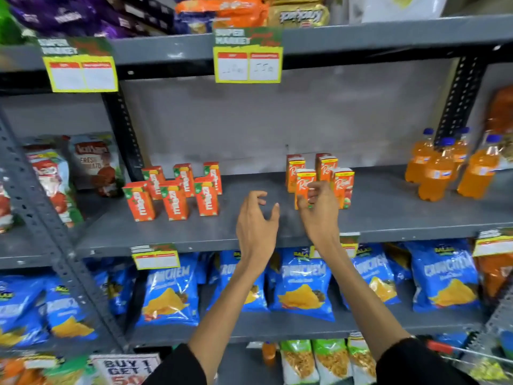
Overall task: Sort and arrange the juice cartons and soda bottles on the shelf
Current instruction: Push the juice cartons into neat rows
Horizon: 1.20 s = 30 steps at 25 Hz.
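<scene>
On the grey middle shelf (249, 234) several orange mango juice cartons (175, 194) stand in two rows at the left. Several orange-and-red "Real" cartons (323, 168) stand in the centre. Several orange soda bottles (438, 173) with blue caps cluster at the right. My left hand (256, 220) hovers over the bare shelf between the two carton groups, fingers curled apart and holding nothing. My right hand (319, 209) is just in front of the front-left "Real" carton (304, 180), fingers spread; it partly hides that carton and does not grip it.
Tomato ketchup pouches (91, 162) fill the bay to the left. Blue chip bags (302, 284) line the shelf below, green snack packs (316, 362) lower still. Price tags (247, 61) hang from the upper shelf edge. A slanted steel upright (55, 240) crosses at left.
</scene>
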Tool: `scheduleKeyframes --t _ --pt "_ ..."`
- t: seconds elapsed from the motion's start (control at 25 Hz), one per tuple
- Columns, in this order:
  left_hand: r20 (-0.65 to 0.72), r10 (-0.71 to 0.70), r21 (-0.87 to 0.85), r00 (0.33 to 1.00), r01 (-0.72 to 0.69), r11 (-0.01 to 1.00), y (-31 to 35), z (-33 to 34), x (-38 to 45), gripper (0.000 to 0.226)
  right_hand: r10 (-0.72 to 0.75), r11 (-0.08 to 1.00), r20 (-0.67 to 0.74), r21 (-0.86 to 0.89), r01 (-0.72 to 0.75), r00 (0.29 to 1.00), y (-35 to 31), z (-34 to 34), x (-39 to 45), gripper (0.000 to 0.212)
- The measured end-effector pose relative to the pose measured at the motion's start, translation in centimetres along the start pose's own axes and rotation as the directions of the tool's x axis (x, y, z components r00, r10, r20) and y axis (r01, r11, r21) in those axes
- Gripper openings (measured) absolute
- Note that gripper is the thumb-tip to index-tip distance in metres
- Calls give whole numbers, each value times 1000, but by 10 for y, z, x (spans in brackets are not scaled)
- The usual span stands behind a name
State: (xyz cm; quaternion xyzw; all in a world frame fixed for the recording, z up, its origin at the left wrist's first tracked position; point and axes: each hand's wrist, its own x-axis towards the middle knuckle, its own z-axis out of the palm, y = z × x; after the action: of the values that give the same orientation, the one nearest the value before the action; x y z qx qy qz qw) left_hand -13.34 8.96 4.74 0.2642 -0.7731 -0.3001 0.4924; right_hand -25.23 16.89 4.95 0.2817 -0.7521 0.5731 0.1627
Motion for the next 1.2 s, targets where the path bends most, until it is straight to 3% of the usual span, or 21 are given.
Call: scheduleKeyframes --t 0.16,0.36,0.48,0.64,0.84,1.2 --pt "79 -128 7 989 128 992 33 56 -5 55 48 992 -92 -116 -59 995 45 -46 33 48" --pt "111 -193 188 975 170 967 44 98 2 75 127 964 114 -247 -96 985 77 -58 62 80" --pt "89 -214 269 973 183 946 46 106 8 59 142 957 185 -275 -87 973 83 -55 69 69" --pt "47 -189 237 981 173 956 35 102 9 32 149 965 218 -246 -93 965 87 -53 69 64" --pt "57 -252 301 966 224 927 45 111 13 75 147 968 220 -231 -95 964 85 -53 67 64" --pt "120 -203 321 972 155 934 42 109 17 53 153 962 209 -254 -97 966 84 -54 64 64"
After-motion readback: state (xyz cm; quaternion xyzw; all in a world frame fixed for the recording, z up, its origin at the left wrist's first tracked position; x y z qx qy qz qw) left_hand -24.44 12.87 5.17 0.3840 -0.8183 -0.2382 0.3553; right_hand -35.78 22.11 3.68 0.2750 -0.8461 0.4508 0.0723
